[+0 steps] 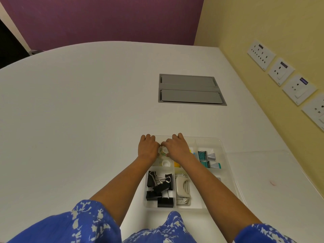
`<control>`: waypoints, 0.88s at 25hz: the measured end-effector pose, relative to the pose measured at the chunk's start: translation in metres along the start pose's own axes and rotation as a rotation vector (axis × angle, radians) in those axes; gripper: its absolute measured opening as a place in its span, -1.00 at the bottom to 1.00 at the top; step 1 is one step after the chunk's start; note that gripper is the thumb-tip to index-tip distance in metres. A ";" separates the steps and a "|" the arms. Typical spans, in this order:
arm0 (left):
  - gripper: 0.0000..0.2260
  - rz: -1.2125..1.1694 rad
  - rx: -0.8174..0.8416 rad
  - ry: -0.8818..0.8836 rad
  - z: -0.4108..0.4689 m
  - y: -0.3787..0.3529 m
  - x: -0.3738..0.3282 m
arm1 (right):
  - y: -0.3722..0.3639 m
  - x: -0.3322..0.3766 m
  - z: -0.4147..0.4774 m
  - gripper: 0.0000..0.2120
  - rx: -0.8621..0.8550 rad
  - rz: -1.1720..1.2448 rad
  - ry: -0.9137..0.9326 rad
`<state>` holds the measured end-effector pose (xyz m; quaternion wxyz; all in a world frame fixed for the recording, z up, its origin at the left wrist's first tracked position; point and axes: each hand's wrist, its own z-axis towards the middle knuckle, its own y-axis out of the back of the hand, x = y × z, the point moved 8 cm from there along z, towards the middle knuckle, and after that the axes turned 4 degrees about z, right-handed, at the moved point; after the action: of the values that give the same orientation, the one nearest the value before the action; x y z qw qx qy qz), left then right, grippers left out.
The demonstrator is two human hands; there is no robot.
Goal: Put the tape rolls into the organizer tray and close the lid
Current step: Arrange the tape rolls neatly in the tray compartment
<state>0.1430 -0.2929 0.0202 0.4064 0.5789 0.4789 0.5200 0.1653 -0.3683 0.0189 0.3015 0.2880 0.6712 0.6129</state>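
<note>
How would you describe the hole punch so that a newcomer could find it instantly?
Start at the clear organizer tray near the table's front edge. In its nearest row, look right of the black binder clips. The hole punch is the lone beige, metal-based tool there.
</note>
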 end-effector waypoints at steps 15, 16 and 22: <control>-0.69 -0.019 -0.035 0.025 -0.001 -0.002 0.001 | 0.000 0.001 0.001 -0.71 -0.003 0.007 -0.018; -0.68 -0.017 -0.035 0.024 -0.001 -0.003 0.001 | 0.000 0.002 0.001 -0.71 -0.001 0.009 -0.020; -0.68 -0.060 -0.046 0.003 -0.001 -0.001 0.002 | 0.005 -0.001 -0.001 -0.66 -0.030 0.052 -0.027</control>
<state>0.1418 -0.2905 0.0194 0.4341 0.5540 0.4846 0.5194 0.1653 -0.3697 0.0244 0.2988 0.3091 0.6499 0.6267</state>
